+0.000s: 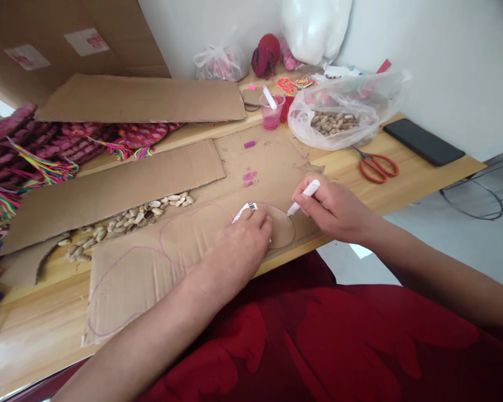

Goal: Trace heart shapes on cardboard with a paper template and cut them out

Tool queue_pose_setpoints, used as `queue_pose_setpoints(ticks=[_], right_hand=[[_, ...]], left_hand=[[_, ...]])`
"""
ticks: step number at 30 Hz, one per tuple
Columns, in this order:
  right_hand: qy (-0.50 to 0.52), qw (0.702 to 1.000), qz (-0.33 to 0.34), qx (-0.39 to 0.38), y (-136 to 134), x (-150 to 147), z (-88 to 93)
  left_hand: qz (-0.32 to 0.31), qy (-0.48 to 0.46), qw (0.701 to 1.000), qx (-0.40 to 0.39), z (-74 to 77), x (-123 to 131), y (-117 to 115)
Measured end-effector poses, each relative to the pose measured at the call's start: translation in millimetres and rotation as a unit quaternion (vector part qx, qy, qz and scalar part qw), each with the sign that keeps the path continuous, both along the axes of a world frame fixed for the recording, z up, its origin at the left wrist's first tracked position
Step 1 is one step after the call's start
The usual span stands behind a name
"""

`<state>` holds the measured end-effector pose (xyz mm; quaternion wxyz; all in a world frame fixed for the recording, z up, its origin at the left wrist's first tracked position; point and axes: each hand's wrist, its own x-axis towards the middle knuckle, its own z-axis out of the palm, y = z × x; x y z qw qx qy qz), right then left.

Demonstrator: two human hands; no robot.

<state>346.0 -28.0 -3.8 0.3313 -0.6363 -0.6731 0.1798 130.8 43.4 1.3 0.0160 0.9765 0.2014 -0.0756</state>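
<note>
My right hand [333, 207] is closed round a white marker [304, 196], its tip touching the right rim of a round cardboard disc [281, 228]. My left hand [240, 245] lies palm down with fingers pressed on that disc, holding it flat against a cardboard sheet [151, 268]. Purple circles are drawn on the sheet to the left of the disc. A barcode sticker [245, 211] shows just beyond my left fingers.
Peanut shells [126, 220] lie under a cardboard strip [109, 192]. A plastic bag of peanuts [335, 114], red scissors [377, 166], a black phone [423, 142], a pink cup [271, 111], yarn balls [266, 54] and woven colourful fabric [29, 148] sit around the wooden table [402, 178].
</note>
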Motion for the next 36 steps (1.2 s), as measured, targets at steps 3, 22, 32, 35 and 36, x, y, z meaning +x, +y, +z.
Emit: queue_pose_setpoints(ticks=[3,22,32,35,36], right_hand=[[-0.012,0.999,-0.005,0.034,14.3,-4.4,-0.8],[-0.09,0.996,0.001,0.027,25.7,-9.5,-4.3],[-0.102,0.995,-0.004,0.017,26.6,-9.4,-0.7],[-0.065,0.998,-0.023,0.009,0.8,-8.4,1.1],[-0.057,0.998,-0.034,-0.004,-8.2,-9.3,0.8]], left_hand=[[-0.006,0.016,1.0,-0.012,3.1,0.4,0.1],[-0.018,0.011,1.0,-0.012,1.7,0.3,1.6],[-0.022,0.019,0.999,-0.025,4.3,1.3,7.5],[-0.037,0.012,0.999,-0.031,6.8,1.0,11.5],[-0.042,0.011,0.998,-0.034,7.6,0.8,12.6]])
